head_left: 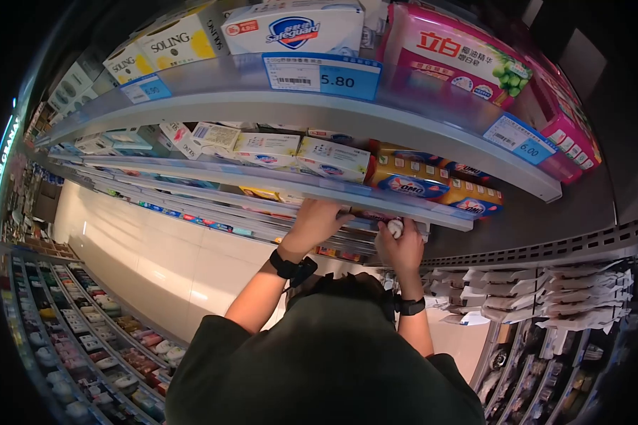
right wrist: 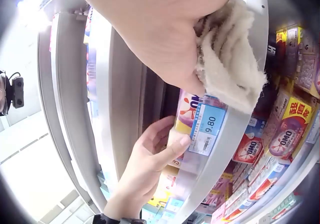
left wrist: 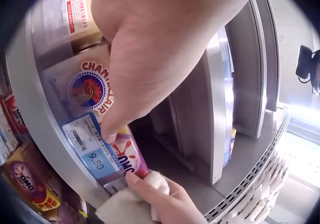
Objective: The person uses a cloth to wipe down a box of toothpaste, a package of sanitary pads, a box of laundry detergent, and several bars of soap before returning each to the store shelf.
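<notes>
A purple-and-white OMO soap pack (right wrist: 189, 109) stands on a lower shelf behind a blue 9.80 price tag (right wrist: 206, 130). My left hand (head_left: 317, 223) reaches in from the left, its bent fingers and thumb at the near end of this pack. In the left wrist view its thumb lies by the tag's edge; the other fingers are hidden. My right hand (head_left: 400, 244) grips a crumpled off-white cloth (right wrist: 232, 59) at the shelf's front lip, and its thumb touches the pack's other end in the left wrist view. A Chanteclair pack (left wrist: 90, 90) sits beside the OMO pack.
Above the hands, a shelf (head_left: 432, 205) carries Safeguard boxes (head_left: 333, 159) and orange OMO packs (head_left: 407, 177). Higher still, another shelf (head_left: 227, 103) holds a pink soap pack (head_left: 454, 60). Hanging white packets (head_left: 553, 297) are at the right, and stocked racks (head_left: 85, 333) at the left.
</notes>
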`<move>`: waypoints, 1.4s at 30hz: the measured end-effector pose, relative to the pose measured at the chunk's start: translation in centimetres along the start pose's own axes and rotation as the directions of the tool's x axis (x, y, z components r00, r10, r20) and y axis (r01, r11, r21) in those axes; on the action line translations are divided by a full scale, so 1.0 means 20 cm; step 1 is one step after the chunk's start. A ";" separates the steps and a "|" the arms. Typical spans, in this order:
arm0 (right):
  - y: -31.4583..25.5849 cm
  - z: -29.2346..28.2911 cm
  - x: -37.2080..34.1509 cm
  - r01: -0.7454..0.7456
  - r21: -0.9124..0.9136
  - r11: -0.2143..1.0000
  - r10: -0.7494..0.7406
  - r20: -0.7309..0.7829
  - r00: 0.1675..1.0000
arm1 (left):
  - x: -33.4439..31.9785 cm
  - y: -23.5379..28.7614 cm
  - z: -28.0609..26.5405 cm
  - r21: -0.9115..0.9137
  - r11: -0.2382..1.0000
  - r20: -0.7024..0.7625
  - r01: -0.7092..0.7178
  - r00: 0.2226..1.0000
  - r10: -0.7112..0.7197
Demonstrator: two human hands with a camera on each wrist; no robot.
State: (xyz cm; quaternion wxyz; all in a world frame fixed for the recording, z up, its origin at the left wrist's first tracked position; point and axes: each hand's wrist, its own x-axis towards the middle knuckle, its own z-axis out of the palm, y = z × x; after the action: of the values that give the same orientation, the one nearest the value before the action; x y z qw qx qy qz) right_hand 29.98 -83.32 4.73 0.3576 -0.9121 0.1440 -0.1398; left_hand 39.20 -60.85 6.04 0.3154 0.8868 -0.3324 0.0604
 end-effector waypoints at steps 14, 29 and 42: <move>0.04 -0.04 -0.16 0.066 0.138 0.988 -0.050 -0.115 0.992 | -0.08 0.04 -0.16 0.175 0.984 -0.009 0.015 1.000 -0.014; -0.21 0.04 -0.68 0.036 0.570 0.821 -0.276 0.341 0.899 | -0.61 0.27 -0.36 -0.529 0.847 0.128 0.051 0.992 0.020; -0.40 0.06 -1.14 -0.592 0.793 0.146 0.017 0.596 0.802 | -1.03 0.24 -0.10 -0.828 -0.371 0.408 0.422 0.905 0.118</move>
State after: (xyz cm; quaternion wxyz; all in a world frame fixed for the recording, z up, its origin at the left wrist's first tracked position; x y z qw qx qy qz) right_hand 10.71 -68.68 5.86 0.8845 -0.4381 0.1268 0.0980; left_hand 20.56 -51.02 3.64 0.8459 0.2751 -0.1542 -0.4301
